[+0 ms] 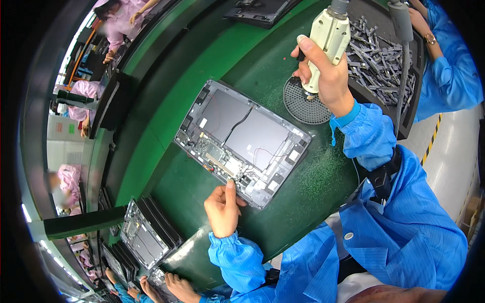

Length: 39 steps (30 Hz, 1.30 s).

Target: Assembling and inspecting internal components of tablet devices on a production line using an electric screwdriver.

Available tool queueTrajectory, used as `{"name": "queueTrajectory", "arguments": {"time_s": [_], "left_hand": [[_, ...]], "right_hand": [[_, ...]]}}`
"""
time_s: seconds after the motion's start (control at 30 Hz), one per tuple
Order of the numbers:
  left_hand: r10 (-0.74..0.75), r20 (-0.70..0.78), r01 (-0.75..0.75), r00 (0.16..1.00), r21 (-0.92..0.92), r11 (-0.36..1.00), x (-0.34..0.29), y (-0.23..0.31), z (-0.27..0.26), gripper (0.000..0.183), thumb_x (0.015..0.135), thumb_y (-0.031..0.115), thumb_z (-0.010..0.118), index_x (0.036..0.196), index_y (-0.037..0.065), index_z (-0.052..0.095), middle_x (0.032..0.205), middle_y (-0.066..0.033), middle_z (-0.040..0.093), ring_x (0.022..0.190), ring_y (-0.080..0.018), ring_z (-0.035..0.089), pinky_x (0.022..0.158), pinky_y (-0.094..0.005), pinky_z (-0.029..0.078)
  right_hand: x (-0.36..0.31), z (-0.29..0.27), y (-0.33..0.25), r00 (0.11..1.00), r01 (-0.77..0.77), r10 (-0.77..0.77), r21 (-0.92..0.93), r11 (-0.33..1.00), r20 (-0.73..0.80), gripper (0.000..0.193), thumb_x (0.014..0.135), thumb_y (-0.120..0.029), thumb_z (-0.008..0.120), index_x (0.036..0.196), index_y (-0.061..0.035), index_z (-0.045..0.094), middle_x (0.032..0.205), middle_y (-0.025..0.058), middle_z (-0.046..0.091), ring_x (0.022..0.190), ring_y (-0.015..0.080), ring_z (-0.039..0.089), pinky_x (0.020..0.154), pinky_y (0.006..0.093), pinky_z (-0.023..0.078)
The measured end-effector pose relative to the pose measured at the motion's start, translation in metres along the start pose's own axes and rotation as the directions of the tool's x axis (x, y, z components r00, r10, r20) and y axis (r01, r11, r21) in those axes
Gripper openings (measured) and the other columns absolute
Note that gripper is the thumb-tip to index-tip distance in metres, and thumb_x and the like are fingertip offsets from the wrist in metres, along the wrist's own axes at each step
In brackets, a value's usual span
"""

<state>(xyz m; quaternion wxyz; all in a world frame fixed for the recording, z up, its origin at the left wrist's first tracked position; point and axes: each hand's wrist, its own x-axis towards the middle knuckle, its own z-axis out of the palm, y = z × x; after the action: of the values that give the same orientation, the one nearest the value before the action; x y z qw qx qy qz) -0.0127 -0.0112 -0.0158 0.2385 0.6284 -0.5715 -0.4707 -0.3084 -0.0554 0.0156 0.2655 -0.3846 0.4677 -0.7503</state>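
Observation:
An opened tablet [242, 146] lies tilted on the green bench, its battery, circuit board and thin cables exposed. My left hand [222, 209] pinches its near edge, thumb on top and fingers curled at the side. In my right hand [328, 78] is a cream electric screwdriver [331, 35], held upright with its body against the palm. The tool's lower end points down over a round black perforated dish [306, 103], beyond the tablet's right side. Whether the bit touches the dish I cannot tell.
A dark bin [417, 86] of small dark grey parts [374, 55] stands at the far right, a cable hanging over it. Stacked tablet housings [144, 235] stand at lower left; another housing [260, 12] lies at the top. Co-workers' hands [179, 288] show at the lower left edge.

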Motion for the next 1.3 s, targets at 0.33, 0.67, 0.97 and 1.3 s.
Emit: {"name": "queueTrajectory", "arguments": {"time_s": [0.33,0.67,0.97,1.3], "left_hand": [[0.009,0.042,-0.011,0.999,0.04,0.999,-0.001,0.005,0.0,0.031,0.087,0.024,0.066,0.074,-0.001,0.055,0.055,-0.008,0.059,0.039,-0.0068,0.045,0.036,-0.0206,0.032],[0.027,0.005,-0.028,1.0,0.08,0.996,-0.002,0.005,0.002,0.036,0.078,0.027,0.076,0.068,-0.003,0.058,0.052,-0.007,0.059,0.045,-0.0093,0.055,0.043,-0.0236,0.041],[-0.011,0.087,0.001,0.996,0.107,0.994,0.002,-0.001,-0.006,0.044,0.072,0.039,0.077,0.06,-0.001,0.061,0.049,-0.0068,0.059,0.046,-0.0122,0.058,0.048,-0.0269,0.046],[0.113,0.089,-0.124,0.99,0.126,0.984,0.012,-0.019,-0.001,0.041,0.075,0.032,0.078,0.063,-0.001,0.058,0.055,-0.0072,0.059,0.047,-0.0101,0.057,0.043,-0.0226,0.043]], "right_hand": [[-0.001,0.003,-0.002,0.999,-0.01,0.01,-0.018,1.0,-0.036,0.035,0.087,-0.031,0.06,0.085,0.003,0.059,0.048,0.0024,0.045,0.041,0.01,0.045,0.047,0.0254,0.045],[0.003,0.006,-0.002,1.0,-0.013,0.013,0.021,1.0,-0.011,0.033,0.087,-0.032,0.061,0.081,0.0009,0.057,0.049,0.0027,0.046,0.041,0.0105,0.045,0.047,0.026,0.045],[0.0,-0.005,-0.011,0.998,0.062,-0.058,0.146,0.987,-0.031,0.038,0.089,-0.035,0.059,0.085,0.0023,0.061,0.05,0.0015,0.046,0.042,0.0102,0.044,0.049,0.0266,0.045],[-0.098,0.055,-0.027,0.796,-0.244,0.076,0.203,0.948,0.601,0.068,0.089,-0.061,0.037,0.099,0.0052,0.052,0.05,0.0004,0.04,0.045,0.0129,0.043,0.06,0.0343,0.046]]}}
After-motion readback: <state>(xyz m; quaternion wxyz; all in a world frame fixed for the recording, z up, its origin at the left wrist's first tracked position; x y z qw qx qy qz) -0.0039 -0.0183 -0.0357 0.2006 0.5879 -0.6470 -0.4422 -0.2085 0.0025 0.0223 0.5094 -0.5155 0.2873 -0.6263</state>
